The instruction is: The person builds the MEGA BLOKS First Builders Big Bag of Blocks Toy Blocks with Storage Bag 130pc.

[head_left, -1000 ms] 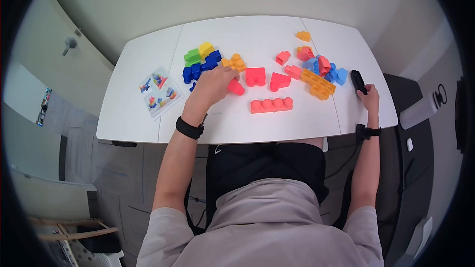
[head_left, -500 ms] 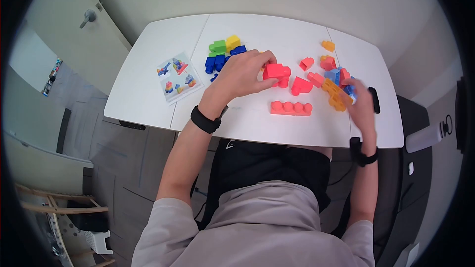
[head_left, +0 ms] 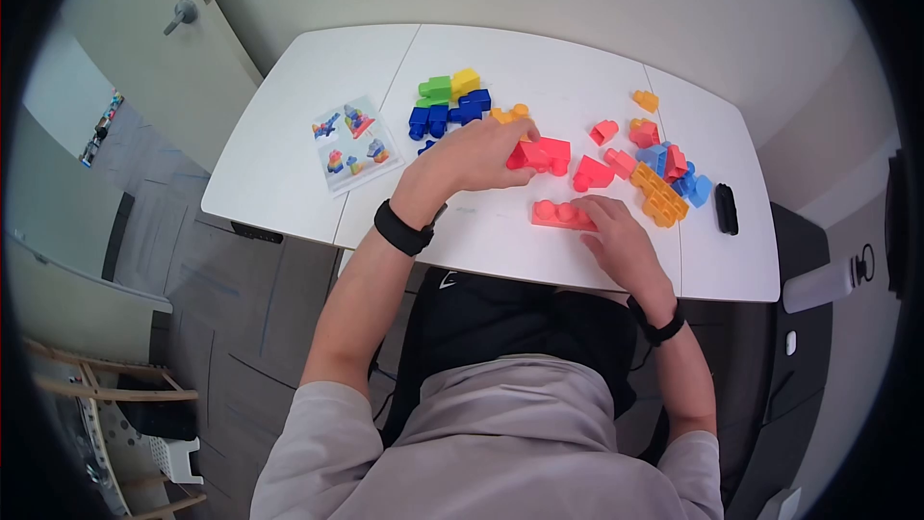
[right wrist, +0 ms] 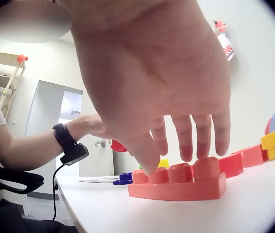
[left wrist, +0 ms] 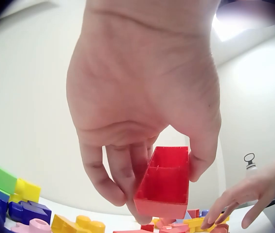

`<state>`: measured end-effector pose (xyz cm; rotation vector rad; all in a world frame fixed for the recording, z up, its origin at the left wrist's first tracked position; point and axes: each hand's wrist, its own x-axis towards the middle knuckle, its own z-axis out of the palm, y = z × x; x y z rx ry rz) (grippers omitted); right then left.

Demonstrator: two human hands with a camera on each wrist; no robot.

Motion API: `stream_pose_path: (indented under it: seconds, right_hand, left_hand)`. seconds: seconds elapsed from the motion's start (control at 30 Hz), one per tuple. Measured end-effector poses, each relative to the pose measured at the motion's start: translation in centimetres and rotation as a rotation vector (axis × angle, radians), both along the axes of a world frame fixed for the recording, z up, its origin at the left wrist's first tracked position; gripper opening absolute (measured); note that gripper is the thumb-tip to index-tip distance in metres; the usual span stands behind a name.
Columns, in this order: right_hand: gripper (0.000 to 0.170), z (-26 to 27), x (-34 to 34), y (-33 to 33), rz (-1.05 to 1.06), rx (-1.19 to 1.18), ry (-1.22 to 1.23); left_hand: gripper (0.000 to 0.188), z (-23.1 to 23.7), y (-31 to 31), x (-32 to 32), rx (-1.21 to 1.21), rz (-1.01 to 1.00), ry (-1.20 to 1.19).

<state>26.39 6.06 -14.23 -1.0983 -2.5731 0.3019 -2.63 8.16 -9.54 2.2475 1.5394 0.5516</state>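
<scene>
My left hand (head_left: 474, 156) pinches a red building block (left wrist: 164, 187) between thumb and fingers, its hollow underside facing the wrist camera. In the head view that block overlaps another red block (head_left: 556, 151) on the table. My right hand (head_left: 626, 243) reaches over a long red block with a row of studs (head_left: 551, 215). In the right wrist view its thumb is right at the studs of the long block (right wrist: 176, 190), and the other fingers hang behind it, loosely extended. A slanted red block (head_left: 594, 173) lies just beyond the right fingers.
Blue blocks (head_left: 429, 121), a green block (head_left: 435, 89) and a yellow one (head_left: 465, 82) sit at the back left. A picture sheet (head_left: 354, 144) lies on the left. At right are yellow-orange blocks (head_left: 658, 196), light blue blocks (head_left: 700, 191) and a black case (head_left: 727, 210).
The right hand has left the black case and come left to the long red block. The left hand has picked up a red block and moved right, away from the blue blocks.
</scene>
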Motion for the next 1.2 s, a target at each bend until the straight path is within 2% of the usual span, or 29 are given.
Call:
stream_pose_path:
  seconds: [0.13,0.23,0.3,0.4,0.53,0.63,0.73,0.8,0.83,0.9,0.97,1.07,1.13,1.2]
  right_hand:
    - [0.048,-0.3,-0.2,0.0,-0.004,0.051,0.011]
    - [0.039,-0.5,0.4,0.7,-0.006,0.096,0.014]
    - [0.031,-0.1,1.0,1.1,-0.064,0.043,0.001]
    - [0.027,0.3,2.3,2.0,-0.138,-0.016,-0.046]
    - [0.028,1.9,4.0,2.5,-0.197,-0.071,-0.106]
    - [0.029,5.2,3.2,1.2,-0.247,-0.054,-0.062]
    - [0.034,6.0,1.9,1.8,-0.178,0.016,-0.012]
    - [0.037,5.4,0.5,3.2,-0.051,0.109,-0.088]
    - [0.037,5.3,-0.4,4.0,-0.058,0.113,-0.085]
    - [0.043,5.1,-2.4,5.8,-0.063,-0.069,-0.120]
    - [0.047,4.0,-4.1,7.3,-0.061,-0.061,-0.149]
    - [0.053,2.1,-6.3,8.7,-0.026,-0.013,-0.199]
    - [0.057,0.3,-7.1,10.2,0.028,0.114,-0.237]
    - [0.057,-0.2,-7.8,11.0,0.026,0.111,-0.285]
  left_hand:
    - [0.049,0.2,0.0,0.1,0.004,-0.025,0.069]
    - [0.054,0.2,-0.1,-0.1,-0.005,-0.071,0.066]
    - [0.057,-0.2,0.0,-0.3,-0.015,-0.101,0.055]
    - [0.061,-0.8,0.3,-0.3,0.035,-0.124,0.028]
    - [0.061,0.1,-0.2,0.3,-0.045,-0.091,0.015]
    - [0.058,0.4,-0.2,0.2,-0.045,-0.063,-0.022]
    - [0.055,-0.3,0.1,-0.3,-0.035,-0.046,-0.042]
    - [0.055,-0.8,0.5,-0.6,-0.016,-0.056,-0.051]
    - [0.060,-0.9,0.5,-0.7,-0.079,-0.074,-0.055]
    - [0.064,-1.2,0.8,-0.6,-0.132,-0.097,-0.056]
    - [0.073,-1.5,1.0,-0.4,-0.283,-0.054,-0.044]
    - [0.079,-3.3,1.7,-0.7,-0.231,-0.048,-0.073]
    - [0.082,-2.7,1.7,-0.5,-0.221,0.034,-0.071]
    - [0.083,-2.7,1.8,-0.3,-0.216,0.050,-0.077]
